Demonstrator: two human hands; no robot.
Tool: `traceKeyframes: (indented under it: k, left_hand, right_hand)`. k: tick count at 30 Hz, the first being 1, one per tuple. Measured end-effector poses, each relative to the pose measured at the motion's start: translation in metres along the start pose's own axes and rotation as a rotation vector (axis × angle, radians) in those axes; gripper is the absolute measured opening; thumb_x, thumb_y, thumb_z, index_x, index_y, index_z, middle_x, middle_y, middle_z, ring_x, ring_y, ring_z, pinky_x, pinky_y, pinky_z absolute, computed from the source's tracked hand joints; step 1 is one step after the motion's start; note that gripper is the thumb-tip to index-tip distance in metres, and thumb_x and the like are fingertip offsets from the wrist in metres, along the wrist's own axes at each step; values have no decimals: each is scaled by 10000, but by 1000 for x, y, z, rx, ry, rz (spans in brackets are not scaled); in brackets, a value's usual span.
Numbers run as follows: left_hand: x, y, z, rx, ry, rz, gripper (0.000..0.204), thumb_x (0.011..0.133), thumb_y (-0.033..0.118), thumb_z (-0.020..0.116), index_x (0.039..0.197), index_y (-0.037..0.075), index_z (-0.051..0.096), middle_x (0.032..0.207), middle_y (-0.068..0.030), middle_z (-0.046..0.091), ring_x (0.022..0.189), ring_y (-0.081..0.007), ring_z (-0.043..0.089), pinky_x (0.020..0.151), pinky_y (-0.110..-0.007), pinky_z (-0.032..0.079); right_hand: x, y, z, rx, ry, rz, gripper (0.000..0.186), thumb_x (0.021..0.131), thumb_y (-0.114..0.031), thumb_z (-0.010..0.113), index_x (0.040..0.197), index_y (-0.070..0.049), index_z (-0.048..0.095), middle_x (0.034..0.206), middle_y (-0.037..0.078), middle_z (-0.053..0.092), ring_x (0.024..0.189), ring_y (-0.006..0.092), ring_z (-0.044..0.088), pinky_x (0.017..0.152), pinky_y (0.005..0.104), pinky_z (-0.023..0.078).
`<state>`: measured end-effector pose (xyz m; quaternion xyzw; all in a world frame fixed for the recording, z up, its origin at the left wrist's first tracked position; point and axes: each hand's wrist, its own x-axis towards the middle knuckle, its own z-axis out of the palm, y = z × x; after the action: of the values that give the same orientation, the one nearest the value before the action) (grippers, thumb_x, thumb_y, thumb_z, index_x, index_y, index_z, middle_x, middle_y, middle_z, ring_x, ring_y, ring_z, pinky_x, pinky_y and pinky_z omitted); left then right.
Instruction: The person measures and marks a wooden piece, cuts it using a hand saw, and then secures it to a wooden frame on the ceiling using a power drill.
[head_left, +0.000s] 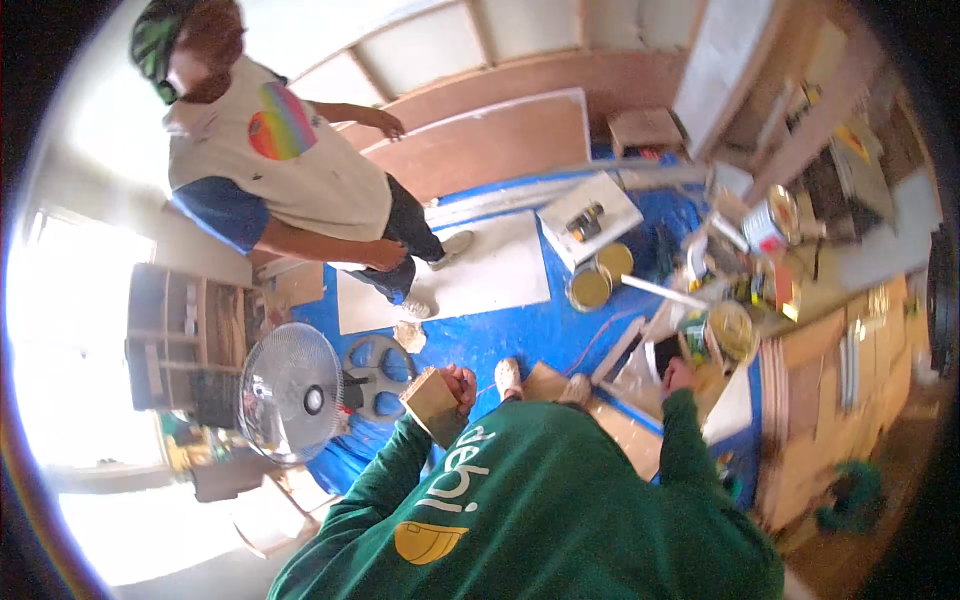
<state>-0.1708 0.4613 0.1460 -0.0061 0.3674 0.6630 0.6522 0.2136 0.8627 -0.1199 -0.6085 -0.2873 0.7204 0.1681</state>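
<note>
My left hand [461, 386] is closed around the edge of a flat piece of wood [431, 403], held in front of my left side. On the right, my right hand [679, 376] is lowered in front of me with its fingers curled. Whether anything is inside them is too small to tell. Just beyond that hand lie a dark patch [665, 352] and a clear plastic sheet or bag [635, 375]. A paint can [733, 332] stands to the right of the hand.
A standing fan [290, 393] is at my left. Another person [290, 150] stands on a white board [490, 265] over blue floor sheeting [470, 345]. Ahead are a white box [610, 215] bearing a power tool [585, 222], and round tins [589, 287]. Stacked boards [830, 390] line the right.
</note>
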Motion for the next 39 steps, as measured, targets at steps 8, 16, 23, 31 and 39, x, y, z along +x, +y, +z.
traceKeyframes:
  k: [8, 16, 23, 31, 39]
  left_hand:
    - [75, -18, 67, 89, -120, 25, 528, 980, 562, 495, 1119, 56, 557, 741, -85, 553, 603, -170, 526, 528, -271, 462]
    - [102, -8, 55, 74, -103, 153, 422, 959, 424, 544, 1203, 80, 519, 919, -78, 550, 804, -185, 536, 693, -297, 463]
    - [97, 23, 7, 78, -134, 159, 404, 941, 303, 588, 1276, 101, 485, 1076, -71, 547, 981, -198, 545, 837, -320, 463]
    - [83, 61, -66, 296, -154, 447, 480, 920, 165, 637, 1359, 124, 446, 1254, -64, 545, 1182, -213, 555, 1002, -346, 464]
    - [46, 117, -59, 388, -93, 295, 505, 954, 316, 558, 1394, 96, 446, 1286, -86, 562, 1192, -242, 560, 993, -369, 479]
  right_hand:
    - [-183, -91, 201, -712, -616, -283, 177, 913, -193, 604, 848, -32, 635, 798, 118, 616, 721, 269, 591, 629, 398, 461]
    - [-298, -143, 338, -1016, -1182, -1508, 202, 930, -78, 549, 1103, 22, 574, 1043, 212, 567, 990, 373, 585, 896, 440, 488]
    - [-290, -117, 371, -1174, -1218, -1536, 240, 869, -110, 618, 1075, 8, 591, 1050, 167, 614, 1015, 374, 598, 940, 447, 469]
    - [-326, -128, 436, -876, -1085, -1369, 340, 809, -132, 752, 1096, -47, 591, 1108, 127, 589, 1030, 318, 606, 910, 406, 505]
    - [-329, -116, 488, -784, -1103, -1500, 747, 733, -251, 820, 1374, -66, 485, 1238, 192, 542, 1157, 391, 547, 1003, 467, 451]
